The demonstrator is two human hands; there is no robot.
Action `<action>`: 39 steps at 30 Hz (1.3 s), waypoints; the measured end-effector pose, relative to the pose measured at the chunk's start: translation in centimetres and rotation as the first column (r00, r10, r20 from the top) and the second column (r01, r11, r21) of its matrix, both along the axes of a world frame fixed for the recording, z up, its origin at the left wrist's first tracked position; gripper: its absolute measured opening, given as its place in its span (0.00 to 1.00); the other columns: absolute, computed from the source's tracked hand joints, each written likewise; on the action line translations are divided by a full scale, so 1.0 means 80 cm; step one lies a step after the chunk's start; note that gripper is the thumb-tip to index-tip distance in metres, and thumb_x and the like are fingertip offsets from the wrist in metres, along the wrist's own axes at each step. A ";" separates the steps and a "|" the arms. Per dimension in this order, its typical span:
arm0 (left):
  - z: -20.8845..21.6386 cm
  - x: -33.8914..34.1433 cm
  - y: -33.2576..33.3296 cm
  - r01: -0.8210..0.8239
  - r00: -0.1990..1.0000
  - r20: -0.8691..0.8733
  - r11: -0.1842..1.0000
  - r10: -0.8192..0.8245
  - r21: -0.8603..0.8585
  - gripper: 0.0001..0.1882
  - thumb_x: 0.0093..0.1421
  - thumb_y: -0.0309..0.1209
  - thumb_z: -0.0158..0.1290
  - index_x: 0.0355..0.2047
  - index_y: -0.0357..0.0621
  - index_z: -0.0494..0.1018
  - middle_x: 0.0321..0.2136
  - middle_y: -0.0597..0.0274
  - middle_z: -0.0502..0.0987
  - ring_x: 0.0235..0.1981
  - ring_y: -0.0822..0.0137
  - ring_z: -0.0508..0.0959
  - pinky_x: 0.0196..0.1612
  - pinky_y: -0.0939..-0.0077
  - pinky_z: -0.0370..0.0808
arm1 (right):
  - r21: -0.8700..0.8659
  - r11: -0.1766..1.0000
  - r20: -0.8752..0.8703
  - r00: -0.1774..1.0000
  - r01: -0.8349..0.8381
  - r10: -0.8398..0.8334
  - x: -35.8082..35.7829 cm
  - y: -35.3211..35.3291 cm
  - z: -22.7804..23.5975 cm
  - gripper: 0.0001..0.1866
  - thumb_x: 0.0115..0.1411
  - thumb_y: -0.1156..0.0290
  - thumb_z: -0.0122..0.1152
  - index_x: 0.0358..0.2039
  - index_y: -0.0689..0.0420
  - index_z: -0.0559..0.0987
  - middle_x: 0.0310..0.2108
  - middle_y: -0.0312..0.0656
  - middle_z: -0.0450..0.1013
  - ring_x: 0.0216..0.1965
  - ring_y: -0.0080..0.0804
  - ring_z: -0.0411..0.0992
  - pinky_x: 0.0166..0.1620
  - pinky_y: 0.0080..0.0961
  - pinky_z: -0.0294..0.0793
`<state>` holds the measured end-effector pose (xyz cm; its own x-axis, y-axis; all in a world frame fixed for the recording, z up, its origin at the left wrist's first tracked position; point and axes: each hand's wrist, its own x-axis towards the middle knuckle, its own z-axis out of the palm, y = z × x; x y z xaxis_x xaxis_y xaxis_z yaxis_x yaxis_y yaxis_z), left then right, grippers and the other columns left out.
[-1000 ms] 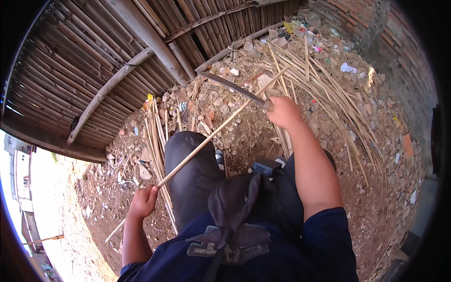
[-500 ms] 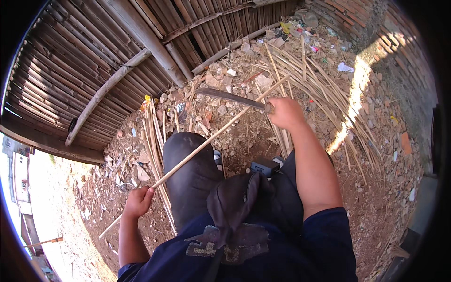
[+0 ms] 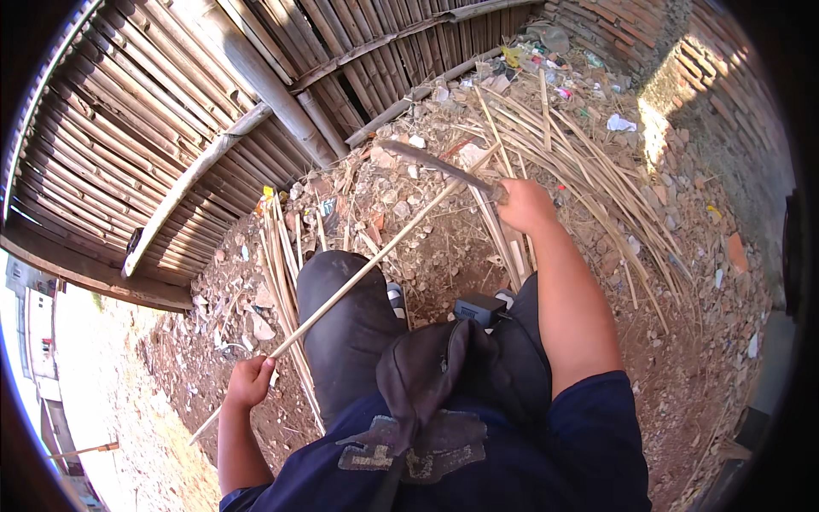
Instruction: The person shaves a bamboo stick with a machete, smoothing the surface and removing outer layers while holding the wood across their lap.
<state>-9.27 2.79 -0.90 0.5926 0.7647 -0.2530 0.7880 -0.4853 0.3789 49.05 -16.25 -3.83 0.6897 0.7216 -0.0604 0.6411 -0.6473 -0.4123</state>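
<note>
A long pale bamboo strip (image 3: 358,275) slants across my left knee, from the lower left up to the far middle. My left hand (image 3: 249,381) is closed round its lower part, with a short tail poking out below the fist. My right hand (image 3: 524,205) grips the handle of a machete (image 3: 426,160), whose dark blade points left and away from me. Near its handle end the blade crosses the strip, close to the strip's far end, and seems to touch it. My fingers hide most of the handle.
More bamboo strips lie in a heap (image 3: 589,171) at the far right and in a bundle (image 3: 277,247) beside my left knee. A dark box (image 3: 479,309) sits between my legs. A bamboo wall (image 3: 171,111) rises at left, a brick wall (image 3: 717,111) at right. Rubble covers the ground.
My left hand has shifted slightly toward me with the strip. The machete has moved a little to the right, its blade now tilting more steeply and crossing nearer the strip's far end.
</note>
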 end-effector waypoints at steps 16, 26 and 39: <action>0.029 0.032 -0.011 0.009 0.999 -0.053 0.998 -0.005 0.068 0.22 0.69 0.44 0.50 0.27 0.38 0.74 0.20 0.42 0.75 0.26 0.38 0.78 0.30 0.50 0.72 | 0.052 0.989 -0.007 0.990 -0.140 0.141 -0.030 0.008 0.001 0.18 0.51 0.67 0.68 0.46 0.47 0.84 0.37 0.47 0.82 0.42 0.50 0.80 0.47 0.45 0.79; 0.032 0.103 -0.029 0.129 0.990 0.023 0.957 -0.140 0.261 0.14 0.70 0.39 0.51 0.32 0.41 0.74 0.20 0.46 0.78 0.24 0.40 0.79 0.28 0.50 0.73 | -0.068 0.978 -0.060 0.980 -0.196 0.192 -0.034 0.013 0.007 0.19 0.55 0.61 0.71 0.47 0.49 0.84 0.41 0.47 0.81 0.46 0.48 0.79 0.49 0.44 0.79; 0.018 0.082 -0.014 0.115 0.987 0.065 0.920 -0.150 0.375 0.11 0.68 0.36 0.55 0.33 0.42 0.77 0.21 0.47 0.77 0.23 0.44 0.79 0.29 0.53 0.74 | -0.150 0.975 0.059 0.983 -0.164 0.174 -0.046 0.015 0.031 0.20 0.52 0.67 0.66 0.48 0.48 0.83 0.40 0.48 0.81 0.46 0.48 0.80 0.49 0.45 0.79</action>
